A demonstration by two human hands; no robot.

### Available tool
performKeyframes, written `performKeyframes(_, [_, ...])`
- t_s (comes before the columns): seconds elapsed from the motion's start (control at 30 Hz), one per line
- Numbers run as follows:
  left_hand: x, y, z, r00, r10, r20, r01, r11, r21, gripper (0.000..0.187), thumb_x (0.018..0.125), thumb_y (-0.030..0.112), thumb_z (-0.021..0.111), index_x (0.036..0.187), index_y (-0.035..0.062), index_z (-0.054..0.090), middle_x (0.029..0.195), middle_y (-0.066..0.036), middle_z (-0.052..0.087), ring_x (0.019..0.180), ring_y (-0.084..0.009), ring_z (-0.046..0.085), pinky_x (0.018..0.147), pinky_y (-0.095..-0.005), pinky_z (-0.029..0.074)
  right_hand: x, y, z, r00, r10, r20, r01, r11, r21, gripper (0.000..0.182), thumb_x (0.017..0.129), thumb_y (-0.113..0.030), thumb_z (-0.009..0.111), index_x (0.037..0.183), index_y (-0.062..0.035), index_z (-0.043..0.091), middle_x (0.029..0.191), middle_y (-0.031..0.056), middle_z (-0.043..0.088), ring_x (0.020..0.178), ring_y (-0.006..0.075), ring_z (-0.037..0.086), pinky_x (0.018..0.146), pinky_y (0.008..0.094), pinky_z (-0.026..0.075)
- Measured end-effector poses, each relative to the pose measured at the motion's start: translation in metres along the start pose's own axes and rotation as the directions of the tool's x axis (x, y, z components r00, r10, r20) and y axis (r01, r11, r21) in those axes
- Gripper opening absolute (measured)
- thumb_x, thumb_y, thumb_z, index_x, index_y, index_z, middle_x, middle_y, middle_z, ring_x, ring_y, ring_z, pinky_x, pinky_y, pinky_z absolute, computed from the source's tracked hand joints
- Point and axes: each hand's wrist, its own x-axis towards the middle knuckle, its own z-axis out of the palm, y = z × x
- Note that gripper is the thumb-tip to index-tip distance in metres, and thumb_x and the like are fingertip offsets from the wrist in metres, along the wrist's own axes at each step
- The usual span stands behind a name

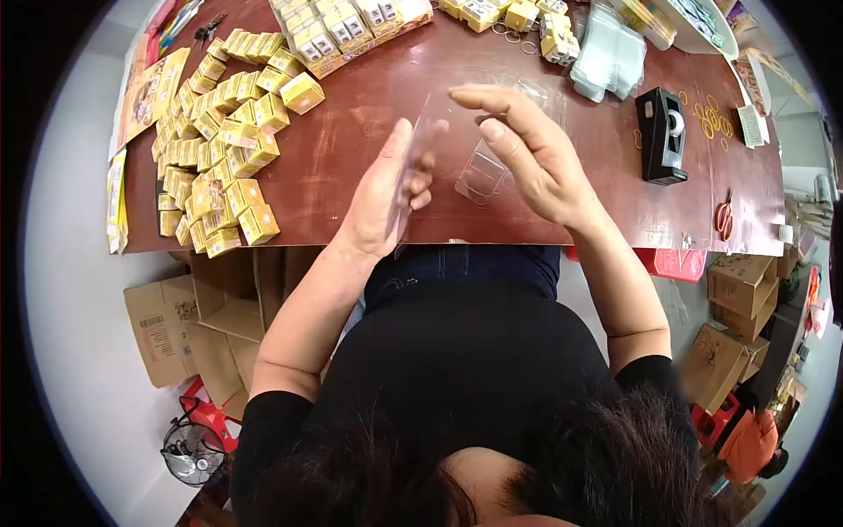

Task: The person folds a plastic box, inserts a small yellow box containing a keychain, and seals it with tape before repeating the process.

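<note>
My left hand [379,195] holds a thin clear plastic sheet [416,145] on edge, with the fingers seen through or behind it. It looks like a flat, folded clear box, though its exact form is hard to make out. To the right, my right hand [536,158] is raised above the table, fingers curved and thumb apart, with nothing visible in it. Beneath and beside that hand, a clear plastic box piece [481,178] lies on the table.
Many small yellow boxes [211,132] spread over the left of the red-brown table [342,123]. A display carton [351,33] stands at the back. At right are clear plastic packs [608,54], a tape dispenser [660,136], rubber bands [711,116] and scissors [724,217].
</note>
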Motion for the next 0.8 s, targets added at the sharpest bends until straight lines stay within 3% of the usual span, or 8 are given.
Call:
performKeyframes(0.1, [0.001,-0.002,-0.004,0.888,-0.057,0.456,0.283,0.85,-0.445,0.087,0.09,0.082,0.048,0.133,0.0073,0.056,0.105,0.002,0.058,0.085,-0.0088,0.049,0.071,-0.0247,0.043,0.006,-0.003,0.01,0.997,-0.07,0.026,0.072,0.994,-0.081,0.039,0.097,-0.009,0.064,0.135,-0.0031,0.06,0.134,0.0119,0.062,0.116,0.0216,0.061,0.099,0.034,0.049])
performKeyframes(0.27, [0.01,-0.004,-0.015,0.783,-0.009,0.622,0.37,0.811,-0.454,0.085,0.092,0.07,0.059,0.143,0.0016,0.051,0.12,-0.002,0.06,0.102,-0.0126,0.057,0.086,-0.031,0.05,0.012,-0.013,-0.001,0.991,0.114,0.074,-0.102,0.983,-0.153,0.055,0.087,-0.015,0.079,0.137,-0.0058,0.059,0.136,0.0119,0.062,0.115,0.0218,0.062,0.09,0.0324,0.051])
performKeyframes(0.37, [0.012,0.001,-0.017,0.806,-0.057,0.589,0.308,0.89,-0.337,0.084,0.093,0.059,0.064,0.149,-0.001,0.044,0.127,-0.006,0.059,0.105,-0.0154,0.058,0.092,-0.0317,0.05,0.015,-0.008,-0.006,0.997,0.035,0.07,-0.015,0.964,-0.265,0.064,0.083,-0.023,0.084,0.138,-0.0062,0.056,0.137,0.0143,0.059,0.118,0.0261,0.061,0.092,0.0354,0.052])
performKeyframes(0.47, [0.013,0.006,-0.016,0.703,-0.012,0.711,0.279,0.924,-0.26,0.084,0.091,0.048,0.072,0.15,-0.0033,0.042,0.13,-0.011,0.058,0.109,-0.0186,0.058,0.096,-0.033,0.049,0.02,-0.006,-0.012,0.997,-0.035,0.066,0.055,0.942,-0.332,0.066,0.084,-0.026,0.082,0.14,-0.0063,0.053,0.142,0.0154,0.054,0.126,0.03,0.056,0.1,0.0389,0.05])
performKeyframes(0.53, [0.008,0.023,-0.004,0.898,-0.131,0.421,0.056,0.981,0.186,0.094,0.083,0.046,0.08,0.151,-0.0029,0.038,0.13,-0.012,0.056,0.115,-0.0229,0.055,0.098,-0.0368,0.048,0.026,-0.014,-0.021,0.988,-0.146,0.043,0.153,0.951,-0.269,0.059,0.089,-0.021,0.075,0.141,-0.0066,0.053,0.144,0.0142,0.053,0.127,0.0304,0.054,0.099,0.0396,0.05])
performKeyframes(0.57, [0.007,0.016,-0.009,0.973,0.029,0.229,-0.162,0.791,0.59,0.104,0.075,0.043,0.088,0.153,-0.0023,0.035,0.13,-0.012,0.053,0.115,-0.0255,0.052,0.103,-0.0394,0.043,0.028,-0.022,-0.026,0.983,-0.18,-0.04,0.162,0.945,-0.284,0.051,0.09,-0.019,0.069,0.138,-0.0068,0.056,0.138,0.0142,0.057,0.124,0.0302,0.055,0.098,0.04,0.05])
performKeyframes(0.63, [0.005,0.018,0.002,0.815,0.534,0.224,-0.303,0.064,0.951,0.116,0.069,0.047,0.091,0.155,-0.0026,0.029,0.131,-0.015,0.048,0.118,-0.0303,0.046,0.106,-0.0423,0.039,0.032,-0.026,-0.027,0.979,-0.205,0.003,0.186,0.881,-0.435,0.049,0.089,-0.019,0.069,0.136,-0.0066,0.058,0.132,0.0147,0.059,0.121,0.0306,0.056,0.098,0.0403,0.049])
performKeyframes(0.8, [0.008,0.008,0.021,0.595,0.738,0.319,-0.242,-0.213,0.946,0.118,0.065,0.039,0.092,0.156,-0.0018,0.027,0.133,-0.017,0.043,0.118,-0.0345,0.043,0.101,-0.0481,0.037,0.03,-0.022,0.016,0.991,-0.117,-0.058,0.039,0.692,-0.72,0.04,0.088,-0.025,0.075,0.12,-0.0036,0.065,0.103,0.0128,0.064,0.101,0.032,0.058,0.093,0.0414,0.048])
